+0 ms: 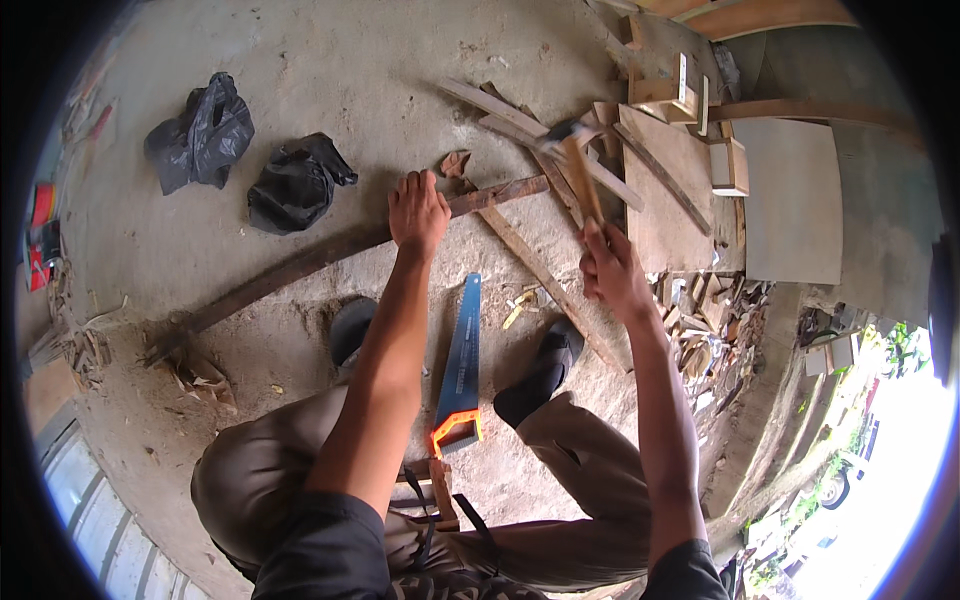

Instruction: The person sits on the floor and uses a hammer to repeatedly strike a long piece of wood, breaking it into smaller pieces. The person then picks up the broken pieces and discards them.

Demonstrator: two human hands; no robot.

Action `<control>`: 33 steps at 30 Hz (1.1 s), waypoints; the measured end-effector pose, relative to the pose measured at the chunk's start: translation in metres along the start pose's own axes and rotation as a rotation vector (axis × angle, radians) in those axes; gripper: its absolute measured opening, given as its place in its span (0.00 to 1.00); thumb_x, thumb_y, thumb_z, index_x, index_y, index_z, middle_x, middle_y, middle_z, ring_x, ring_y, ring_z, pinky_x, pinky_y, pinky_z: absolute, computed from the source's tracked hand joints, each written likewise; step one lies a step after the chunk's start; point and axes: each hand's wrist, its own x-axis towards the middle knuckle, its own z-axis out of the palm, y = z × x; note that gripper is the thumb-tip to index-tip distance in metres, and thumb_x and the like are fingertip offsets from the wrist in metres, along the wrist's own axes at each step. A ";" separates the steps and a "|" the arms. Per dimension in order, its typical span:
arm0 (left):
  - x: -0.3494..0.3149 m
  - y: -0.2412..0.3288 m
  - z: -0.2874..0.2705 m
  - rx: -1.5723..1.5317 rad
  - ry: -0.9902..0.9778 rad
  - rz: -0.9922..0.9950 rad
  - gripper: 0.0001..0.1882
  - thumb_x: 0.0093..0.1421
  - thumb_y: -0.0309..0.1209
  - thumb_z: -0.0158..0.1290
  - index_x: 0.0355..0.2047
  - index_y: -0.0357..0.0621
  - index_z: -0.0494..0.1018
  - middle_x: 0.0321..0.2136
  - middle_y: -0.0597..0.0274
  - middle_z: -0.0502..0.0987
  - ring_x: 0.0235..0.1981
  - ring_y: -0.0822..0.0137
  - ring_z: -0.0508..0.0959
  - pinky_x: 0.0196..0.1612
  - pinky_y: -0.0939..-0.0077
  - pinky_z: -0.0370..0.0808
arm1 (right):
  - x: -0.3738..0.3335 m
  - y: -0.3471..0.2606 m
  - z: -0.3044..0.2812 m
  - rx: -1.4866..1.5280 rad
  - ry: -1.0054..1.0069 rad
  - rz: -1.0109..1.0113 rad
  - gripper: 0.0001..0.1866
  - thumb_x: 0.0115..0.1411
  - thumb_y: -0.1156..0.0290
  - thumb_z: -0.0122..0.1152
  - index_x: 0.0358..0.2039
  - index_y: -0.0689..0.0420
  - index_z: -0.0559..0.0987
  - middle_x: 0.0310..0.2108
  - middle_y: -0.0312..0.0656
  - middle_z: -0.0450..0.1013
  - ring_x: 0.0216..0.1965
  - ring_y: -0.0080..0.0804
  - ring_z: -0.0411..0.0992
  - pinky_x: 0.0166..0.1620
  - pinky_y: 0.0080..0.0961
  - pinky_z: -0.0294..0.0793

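My left hand [418, 212] is closed on a long, dark wooden strip [300, 262] that slants across the floor from the lower left to the upper right. In my right hand [612, 265] is a hammer [581, 182], gripped by its wooden handle. Its head, slightly blurred, is up near the strip's right end, over several loose boards; whether it touches them I cannot tell. Between my legs lies a handsaw [461, 355] with a blue blade and an orange and black handle. A thin pale wooden strip [545, 280] runs beneath the dark one toward my foot.
Two black plastic bags [300, 185] sit at the upper left. Boards and a plywood sheet [668, 215] lie at the upper right, with small wooden boxes [729, 166] beside them. Wood scraps [705, 330] are heaped at the right. My shoe [545, 372] is beside the saw.
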 end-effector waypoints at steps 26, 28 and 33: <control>-0.011 -0.008 0.005 0.012 -0.026 0.010 0.10 0.58 0.35 0.53 0.39 0.50 0.67 0.38 0.59 0.73 0.45 0.58 0.73 0.48 0.59 0.69 | 0.005 0.000 0.003 -0.204 0.076 -0.054 0.17 0.70 0.55 0.49 0.36 0.59 0.71 0.16 0.34 0.66 0.13 0.21 0.61 0.17 0.29 0.60; -0.002 -0.006 0.007 0.013 -0.014 0.011 0.10 0.58 0.35 0.53 0.39 0.50 0.67 0.38 0.59 0.72 0.45 0.58 0.73 0.48 0.60 0.69 | 0.007 -0.008 0.012 -0.098 0.188 -0.165 0.18 0.70 0.55 0.49 0.37 0.59 0.73 0.16 0.34 0.67 0.13 0.21 0.62 0.17 0.29 0.60; 0.001 -0.008 0.008 0.007 0.009 0.022 0.10 0.58 0.35 0.53 0.39 0.49 0.67 0.38 0.59 0.72 0.45 0.58 0.73 0.48 0.60 0.68 | 0.011 0.014 0.008 -0.301 0.068 -0.092 0.18 0.72 0.56 0.47 0.32 0.58 0.69 0.16 0.34 0.63 0.12 0.20 0.60 0.16 0.26 0.57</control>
